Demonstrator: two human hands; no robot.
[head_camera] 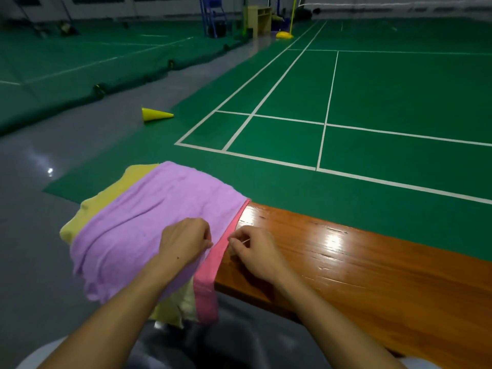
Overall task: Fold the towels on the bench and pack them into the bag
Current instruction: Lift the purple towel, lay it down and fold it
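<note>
A yellow towel (87, 209) lies under the purple towel (149, 217) on the wooden bench (346, 262). The left hand (183, 242) pinches the purple edge; the right hand (253, 247) pinches the pink towel (210, 275) beneath.

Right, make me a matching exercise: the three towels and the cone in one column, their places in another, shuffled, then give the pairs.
Things:
1. purple towel
2. pink towel
3. yellow towel
4. yellow cone

Places:
A. lying on its side on the floor beyond the bench
B. on top of the pile
C. showing at the pile's left and far edge, under another towel
D. strip along the pile's right edge

Pairs: 1-B, 2-D, 3-C, 4-A
</note>
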